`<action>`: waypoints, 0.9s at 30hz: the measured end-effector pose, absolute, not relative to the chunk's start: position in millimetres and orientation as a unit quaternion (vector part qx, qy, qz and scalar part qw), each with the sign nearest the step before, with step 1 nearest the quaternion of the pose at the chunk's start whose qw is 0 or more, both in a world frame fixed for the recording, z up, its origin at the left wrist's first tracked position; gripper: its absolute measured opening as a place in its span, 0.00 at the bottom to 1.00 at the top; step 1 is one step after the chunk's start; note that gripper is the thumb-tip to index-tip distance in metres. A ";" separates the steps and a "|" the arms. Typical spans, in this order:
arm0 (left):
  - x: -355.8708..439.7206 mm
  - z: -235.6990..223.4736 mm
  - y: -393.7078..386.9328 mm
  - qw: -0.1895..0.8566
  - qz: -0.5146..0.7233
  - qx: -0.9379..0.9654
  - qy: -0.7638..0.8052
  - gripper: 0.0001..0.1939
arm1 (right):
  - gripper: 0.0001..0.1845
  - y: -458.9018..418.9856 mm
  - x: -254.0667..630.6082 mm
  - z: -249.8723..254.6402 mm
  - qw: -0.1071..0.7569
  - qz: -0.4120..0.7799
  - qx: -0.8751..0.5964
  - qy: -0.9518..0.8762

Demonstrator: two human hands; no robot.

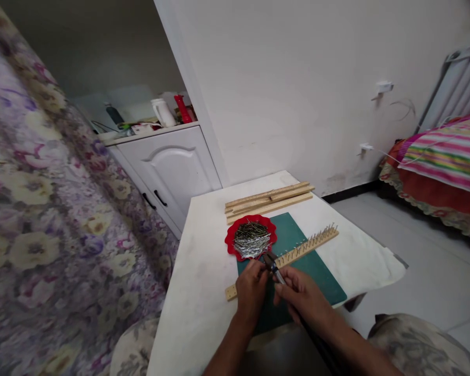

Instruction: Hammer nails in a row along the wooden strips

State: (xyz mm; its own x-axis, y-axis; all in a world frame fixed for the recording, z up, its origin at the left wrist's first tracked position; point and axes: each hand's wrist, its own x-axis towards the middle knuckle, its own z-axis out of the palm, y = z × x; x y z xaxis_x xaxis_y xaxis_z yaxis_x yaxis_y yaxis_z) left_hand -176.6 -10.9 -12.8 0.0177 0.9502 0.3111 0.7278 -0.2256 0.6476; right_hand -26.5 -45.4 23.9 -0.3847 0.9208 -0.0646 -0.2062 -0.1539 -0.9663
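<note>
My right hand (pixel 303 295) is closed round a hammer (pixel 277 271) with a dark head, a grey shaft and a dark handle running back under the wrist. The hammer's head is beside the fingertips of my left hand (pixel 252 287). Those fingers are pinched together over a wooden strip (pixel 231 292); whatever is between them is too small to make out. Several nails (pixel 315 239) stand up from the strip's right part, some leaning. Beneath the strip lies a green mat (pixel 288 230). Just beyond my left hand, a red scalloped dish (pixel 229 242) holds a heap of loose nails (pixel 253 239).
More wooden strips (pixel 270 198) lie at the back of the white table (pixel 203 250). A flowered curtain (pixel 82 219) hangs at left, near a white cabinet (pixel 176 172). To the right is a bed with a striped cover (pixel 450 156).
</note>
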 end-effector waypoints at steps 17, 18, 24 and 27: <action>-177.1 -14.2 -12.4 0.166 0.371 0.690 0.598 0.09 | 0.10 -49.2 -32.6 24.9 0.399 0.661 -0.369 -0.517; -177.1 -15.0 -12.0 0.164 0.372 0.690 0.599 0.09 | 0.10 -49.1 -32.4 25.2 0.399 0.661 -0.369 -0.518; -186.2 -16.6 -13.7 0.163 0.374 0.717 0.565 0.07 | 0.13 -47.1 -24.6 30.0 0.440 0.641 -0.385 -0.498; -200.7 -16.4 -21.2 0.117 0.350 0.733 0.571 0.06 | 0.14 -44.8 -19.3 33.6 0.463 0.624 -0.400 -0.486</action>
State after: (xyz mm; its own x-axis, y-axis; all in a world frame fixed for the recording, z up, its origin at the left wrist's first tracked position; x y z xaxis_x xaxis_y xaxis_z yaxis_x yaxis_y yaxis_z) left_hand -200.7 -21.2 -16.4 0.1026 0.9194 0.3797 0.7562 -0.3201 0.5707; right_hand -19.3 -44.8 33.6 -0.2517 0.9666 -0.0488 -0.1887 -0.0985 -0.9771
